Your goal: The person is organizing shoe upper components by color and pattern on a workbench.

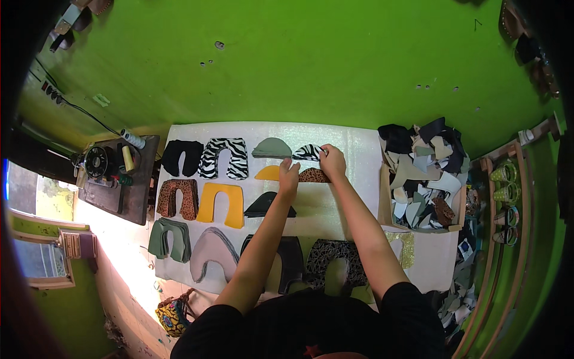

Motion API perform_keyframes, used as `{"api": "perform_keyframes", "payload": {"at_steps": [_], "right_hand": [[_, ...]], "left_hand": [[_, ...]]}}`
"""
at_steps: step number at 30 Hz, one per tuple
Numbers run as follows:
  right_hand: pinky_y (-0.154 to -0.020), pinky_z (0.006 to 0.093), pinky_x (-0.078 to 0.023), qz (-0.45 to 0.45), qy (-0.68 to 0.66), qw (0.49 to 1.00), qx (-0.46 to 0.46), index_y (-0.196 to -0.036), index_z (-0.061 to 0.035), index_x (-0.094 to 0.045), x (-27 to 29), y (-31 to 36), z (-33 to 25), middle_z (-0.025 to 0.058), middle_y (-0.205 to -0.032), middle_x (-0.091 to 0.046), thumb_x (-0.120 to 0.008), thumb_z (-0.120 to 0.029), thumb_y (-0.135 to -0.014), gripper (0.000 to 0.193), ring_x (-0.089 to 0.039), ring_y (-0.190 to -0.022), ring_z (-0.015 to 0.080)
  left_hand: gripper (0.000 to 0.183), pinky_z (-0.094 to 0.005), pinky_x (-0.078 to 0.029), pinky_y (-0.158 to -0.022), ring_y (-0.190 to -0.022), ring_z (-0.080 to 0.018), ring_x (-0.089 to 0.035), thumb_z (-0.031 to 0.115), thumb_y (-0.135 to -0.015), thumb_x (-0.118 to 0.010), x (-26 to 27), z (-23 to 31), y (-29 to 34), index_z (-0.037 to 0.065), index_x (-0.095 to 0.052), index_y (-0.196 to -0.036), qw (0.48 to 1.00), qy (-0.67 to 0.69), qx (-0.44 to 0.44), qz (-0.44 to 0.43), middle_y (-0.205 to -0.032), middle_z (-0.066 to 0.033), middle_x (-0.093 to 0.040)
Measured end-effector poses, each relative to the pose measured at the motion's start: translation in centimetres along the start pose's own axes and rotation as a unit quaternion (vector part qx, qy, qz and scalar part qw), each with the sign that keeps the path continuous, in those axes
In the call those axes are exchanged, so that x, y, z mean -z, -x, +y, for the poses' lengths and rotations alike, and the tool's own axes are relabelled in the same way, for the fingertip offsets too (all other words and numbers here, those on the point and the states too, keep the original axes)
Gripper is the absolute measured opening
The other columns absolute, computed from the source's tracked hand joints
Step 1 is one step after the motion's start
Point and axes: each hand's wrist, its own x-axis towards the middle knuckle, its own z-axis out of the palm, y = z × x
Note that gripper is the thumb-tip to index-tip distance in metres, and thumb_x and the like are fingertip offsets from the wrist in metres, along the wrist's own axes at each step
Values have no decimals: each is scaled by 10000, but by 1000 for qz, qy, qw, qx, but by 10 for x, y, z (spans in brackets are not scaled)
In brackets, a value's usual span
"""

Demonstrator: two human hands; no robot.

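A zebra-print half-moon piece (307, 153) lies near the table's far edge, between my two hands. My right hand (333, 161) has its fingers closed around the piece's right end. At the left end, my left hand (289, 177) pinches the tip between thumb and fingers. A grey-green half-moon stack (272, 148) is just to the left. Nearer to me, a yellow half-moon piece (268, 173) is partly behind my left hand, and a leopard-print half-moon piece (313, 175) sits below the zebra one. A black half-moon stack (260, 205) fans out beside my left forearm.
U-shaped pieces in several colours, such as the yellow one (222, 205), fill the table's left and front. A box of scraps (422, 179) stands at the right. Left is a dark side table (127, 191) with thread spools; a wooden rack (498, 239) is far right.
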Motion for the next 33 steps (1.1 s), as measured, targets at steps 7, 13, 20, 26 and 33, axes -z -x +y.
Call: {"api": "perform_keyframes", "payload": {"at_steps": [7,13,20,26,33], "right_hand": [[-777,397,-432,23,74,992,98,-989,-93,-592,3,2,-3,115,-1039,-490,-568,-128,-710,282,-481,-954,325],[-833,454,-385,-81,90,973,196,-1158,-119,-478,-3,4,-15,77,-1184,-436,-638,-100,-610,571,-433,-1050,299],[-815,440,-385,-95,129,960,229,-1112,-128,-524,-8,-1,-10,27,-1125,-482,-630,-77,-645,481,-445,-1020,276],[-817,414,-400,-117,143,950,253,-1095,-135,-534,1,-6,-10,20,-1118,-486,-639,-95,-678,432,-457,-1008,271],[-877,424,-367,-59,84,964,247,-1180,-92,-456,15,10,-8,109,-1200,-428,-653,-95,-673,544,-420,-1072,320]], "left_hand": [[572,-252,-343,-935,-1142,-173,-387,73,-836,-482,-4,8,7,-31,-194,-1319,999,15,31,-25,-1341,-135,-294],[588,-260,-328,-948,-1153,-177,-379,91,-836,-490,-2,11,9,-22,-185,-1326,999,20,35,-21,-1344,-140,-293],[595,-270,-319,-963,-1175,-185,-368,106,-840,-494,-3,16,13,-26,-181,-1328,998,4,41,-38,-1354,-149,-282],[579,-281,-317,-973,-1180,-194,-364,108,-852,-488,0,16,11,-33,-186,-1325,997,22,47,-63,-1350,-160,-283],[561,-295,-318,-979,-1185,-202,-361,95,-855,-479,-9,20,23,-42,-192,-1317,996,37,41,-63,-1325,-162,-301]]}}
